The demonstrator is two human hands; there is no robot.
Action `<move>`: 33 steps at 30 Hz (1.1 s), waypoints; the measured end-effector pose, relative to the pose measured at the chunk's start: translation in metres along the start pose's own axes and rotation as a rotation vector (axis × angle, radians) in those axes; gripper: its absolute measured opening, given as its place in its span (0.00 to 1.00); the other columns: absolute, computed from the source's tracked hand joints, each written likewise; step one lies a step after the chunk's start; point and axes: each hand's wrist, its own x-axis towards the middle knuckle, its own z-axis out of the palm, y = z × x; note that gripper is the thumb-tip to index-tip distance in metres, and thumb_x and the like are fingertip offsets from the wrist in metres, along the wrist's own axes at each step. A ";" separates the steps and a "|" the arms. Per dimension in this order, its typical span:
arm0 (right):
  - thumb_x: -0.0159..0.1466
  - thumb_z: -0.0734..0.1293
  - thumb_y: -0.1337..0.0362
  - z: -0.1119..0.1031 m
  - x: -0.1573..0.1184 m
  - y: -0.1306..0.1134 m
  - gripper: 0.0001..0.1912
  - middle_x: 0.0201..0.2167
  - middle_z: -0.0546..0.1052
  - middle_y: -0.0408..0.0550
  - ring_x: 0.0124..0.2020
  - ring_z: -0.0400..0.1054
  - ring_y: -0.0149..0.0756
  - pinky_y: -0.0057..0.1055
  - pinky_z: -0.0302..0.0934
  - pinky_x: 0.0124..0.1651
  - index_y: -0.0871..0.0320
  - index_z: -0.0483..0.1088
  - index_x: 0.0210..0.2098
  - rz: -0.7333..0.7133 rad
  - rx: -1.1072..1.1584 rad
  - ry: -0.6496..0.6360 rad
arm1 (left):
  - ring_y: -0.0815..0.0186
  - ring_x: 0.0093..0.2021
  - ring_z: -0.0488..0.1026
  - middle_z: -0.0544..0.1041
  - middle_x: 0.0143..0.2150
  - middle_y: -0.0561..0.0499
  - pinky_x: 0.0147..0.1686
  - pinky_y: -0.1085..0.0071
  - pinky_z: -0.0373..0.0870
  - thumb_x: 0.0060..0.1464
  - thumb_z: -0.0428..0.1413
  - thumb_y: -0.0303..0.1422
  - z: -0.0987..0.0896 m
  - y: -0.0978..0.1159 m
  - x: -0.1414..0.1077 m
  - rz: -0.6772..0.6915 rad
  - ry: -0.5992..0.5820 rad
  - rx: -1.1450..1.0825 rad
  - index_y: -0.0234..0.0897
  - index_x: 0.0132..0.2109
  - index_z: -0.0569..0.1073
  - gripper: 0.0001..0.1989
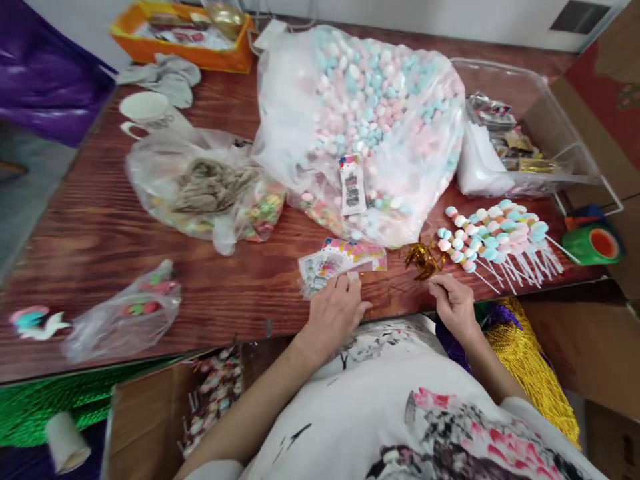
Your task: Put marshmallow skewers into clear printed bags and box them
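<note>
My left hand (337, 308) rests at the table's front edge with the thumb apart. Its fingertips touch the near side of several small printed clear packets (320, 267). My right hand (454, 303) is closed in a pinch beside a bunch of gold twist ties (424, 260); what it holds, if anything, is too small to make out. Right of the ties lie several candy skewers (500, 230) of pink, white and blue balls on white sticks. Behind the packets sits a large clear bag of pastel candies (370, 100), a printed sachet (353, 185) lying on it.
A smaller candy bag (165, 167) with a brown cloth, a white mug (150, 110) and an orange box (185, 40) stand at left. A clear bin (545, 127) and green tape roll (590, 243) are at right. Below the edge, a carton (145, 420) holds wrapped skewers.
</note>
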 end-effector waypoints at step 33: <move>0.65 0.63 0.65 -0.079 0.064 0.049 0.08 0.32 0.76 0.55 0.36 0.66 0.43 0.37 0.54 0.36 0.59 0.74 0.33 0.020 -1.030 0.232 | 0.52 0.41 0.74 0.79 0.40 0.41 0.40 0.58 0.65 0.60 0.48 0.27 0.038 -0.066 0.032 0.141 0.355 0.219 0.34 0.46 0.75 0.12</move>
